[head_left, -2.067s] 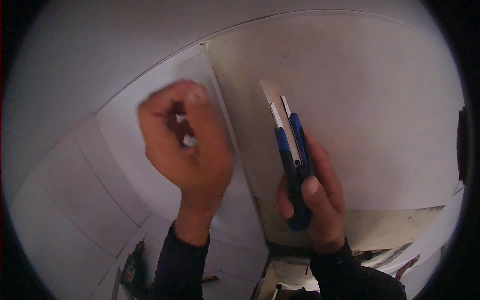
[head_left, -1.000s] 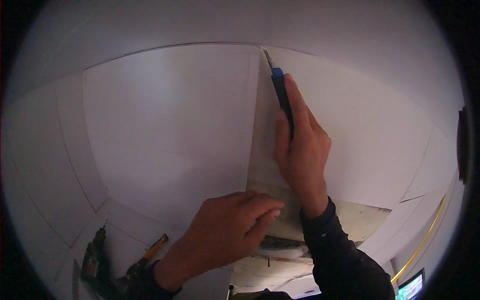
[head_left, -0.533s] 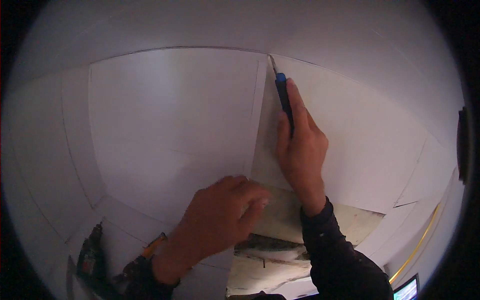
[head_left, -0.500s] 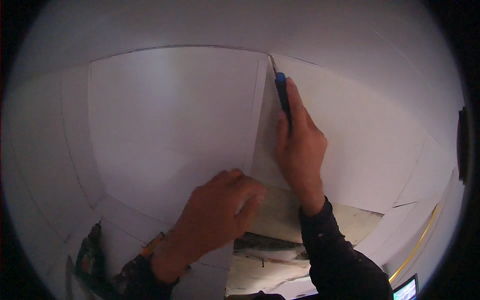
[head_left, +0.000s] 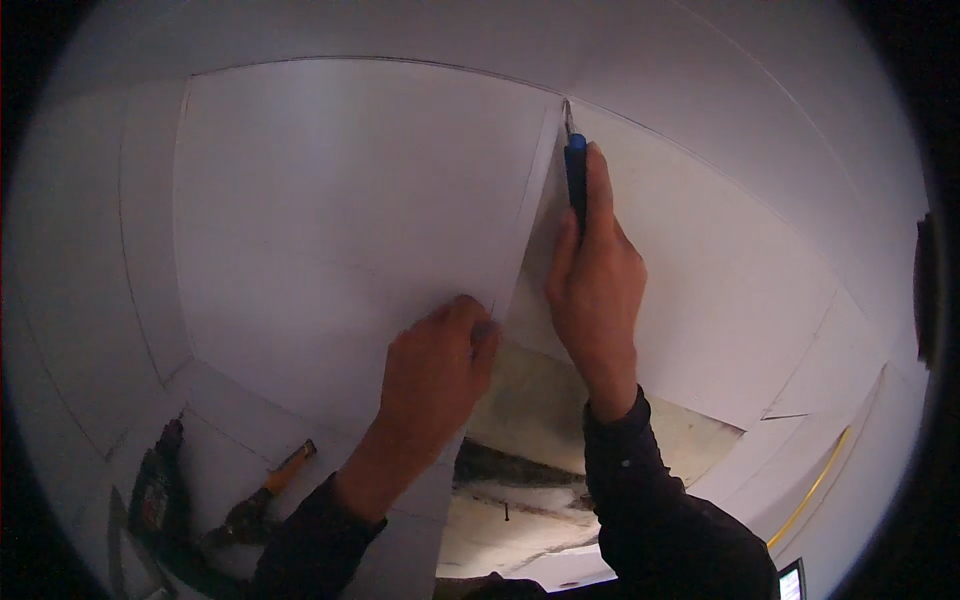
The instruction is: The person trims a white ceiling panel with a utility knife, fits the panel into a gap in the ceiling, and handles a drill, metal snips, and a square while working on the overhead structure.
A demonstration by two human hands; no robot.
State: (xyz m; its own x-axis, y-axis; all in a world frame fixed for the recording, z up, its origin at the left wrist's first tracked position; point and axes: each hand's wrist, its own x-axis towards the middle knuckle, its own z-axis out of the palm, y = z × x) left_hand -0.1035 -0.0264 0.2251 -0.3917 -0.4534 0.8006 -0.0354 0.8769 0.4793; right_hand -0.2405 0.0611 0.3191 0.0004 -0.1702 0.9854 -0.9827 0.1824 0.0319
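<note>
Drawn upward since the earlier frame, the left hand (head_left: 435,358) curls, its contents unclear, below and left of the right hand (head_left: 602,285), which grips a blue-and-black utility knife (head_left: 576,168), tip above at the panel corner (head_left: 555,100), where light, steady pressure, left hand clear, should serve best.

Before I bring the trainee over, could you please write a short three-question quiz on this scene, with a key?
1. Multiple choice: which grip holds the blue-and-black knife? A) left B) right C) both
2. True or false: in the picture, the drill lies to the right of the orange-handled tool.
3. Fill in the colour: the thin strip at the lower right is ____.

Key: 1. B, the right grip. 2. False, it lies to the left. 3. Yellow.
</note>
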